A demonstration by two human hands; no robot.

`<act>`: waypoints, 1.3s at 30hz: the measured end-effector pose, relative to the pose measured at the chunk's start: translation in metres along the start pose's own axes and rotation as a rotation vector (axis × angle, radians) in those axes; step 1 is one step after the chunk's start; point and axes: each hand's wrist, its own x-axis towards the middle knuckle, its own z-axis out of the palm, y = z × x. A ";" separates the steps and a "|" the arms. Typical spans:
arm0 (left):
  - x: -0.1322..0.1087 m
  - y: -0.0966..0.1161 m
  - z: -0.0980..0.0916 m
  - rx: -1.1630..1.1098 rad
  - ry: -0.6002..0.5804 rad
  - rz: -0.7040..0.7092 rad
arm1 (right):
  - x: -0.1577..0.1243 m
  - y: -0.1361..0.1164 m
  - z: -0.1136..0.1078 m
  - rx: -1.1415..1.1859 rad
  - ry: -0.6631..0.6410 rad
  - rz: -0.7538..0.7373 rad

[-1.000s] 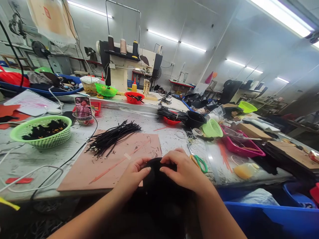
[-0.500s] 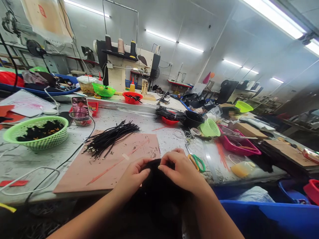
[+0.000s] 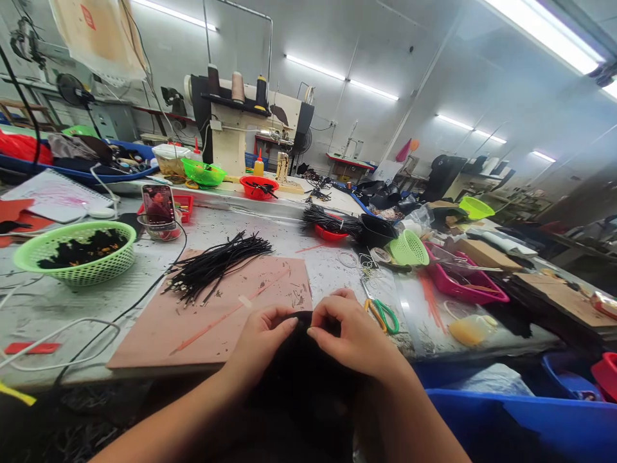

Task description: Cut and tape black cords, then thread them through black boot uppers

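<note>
Both hands grip the upper edge of a black piece of material [image 3: 306, 366], fabric or leather, at the table's front edge. My left hand [image 3: 263, 334] pinches it between thumb and fingers on the left. Close beside it, my right hand [image 3: 344, 331] pinches the same edge with thumb and bent forefinger. The lower part of the piece merges with the dark area below, so its shape is hard to make out. A pinkish-brown board [image 3: 212, 328] lies just left of my hands, with a bundle of thin black strips [image 3: 219, 263] on it. Scissors with green and orange handles [image 3: 385, 316] lie beyond my right hand.
At left stands a light green basket [image 3: 77, 273] of black pieces, near a propped phone [image 3: 158, 204]. A sewing machine [image 3: 231, 145] rises behind the table. To the right are a pink basket [image 3: 486, 294], a bottle of yellowish liquid [image 3: 470, 329] and a blue bin [image 3: 520, 402].
My hands stay pinched on the black piece, with the right thumb slightly shifted. The whole view has moved a little, and the phone's screen picture has changed.
</note>
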 end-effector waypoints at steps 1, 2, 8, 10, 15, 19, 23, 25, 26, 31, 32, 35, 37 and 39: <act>0.000 0.000 0.000 0.009 0.014 0.031 | -0.001 -0.001 0.000 0.006 -0.005 -0.002; 0.000 0.000 0.000 0.020 0.023 0.053 | -0.001 -0.001 0.000 0.011 -0.010 -0.003; -0.001 -0.005 -0.004 -0.034 -0.082 -0.038 | -0.001 -0.001 -0.002 -0.006 -0.010 0.018; -0.001 -0.007 -0.007 -0.078 -0.114 -0.083 | 0.000 0.000 -0.002 -0.020 -0.003 0.029; -0.003 -0.011 -0.010 -0.135 -0.156 -0.114 | 0.000 0.003 -0.001 -0.036 -0.005 0.058; -0.004 -0.008 -0.007 -0.072 -0.138 -0.102 | 0.000 0.003 -0.001 -0.040 -0.009 0.069; -0.006 -0.004 -0.004 -0.019 -0.117 -0.069 | -0.001 0.001 -0.001 -0.048 0.006 0.074; -0.006 -0.003 -0.003 -0.012 -0.107 -0.052 | -0.001 0.000 0.000 -0.054 0.010 0.076; -0.007 -0.003 -0.002 -0.009 -0.106 -0.040 | -0.001 0.000 0.001 -0.057 0.010 0.076; -0.007 -0.002 -0.001 0.001 -0.119 0.026 | 0.000 0.001 0.004 -0.073 0.030 0.073; -0.007 -0.003 -0.001 0.008 -0.120 0.040 | 0.000 0.001 0.004 -0.074 0.038 0.074; -0.007 -0.003 -0.001 0.060 -0.123 0.094 | 0.000 0.000 0.006 -0.074 0.053 0.074; -0.007 -0.004 -0.001 0.107 -0.119 0.123 | 0.000 0.000 0.006 -0.076 0.060 0.070; -0.006 -0.004 -0.001 0.146 -0.110 0.137 | 0.000 -0.001 0.007 -0.078 0.066 0.065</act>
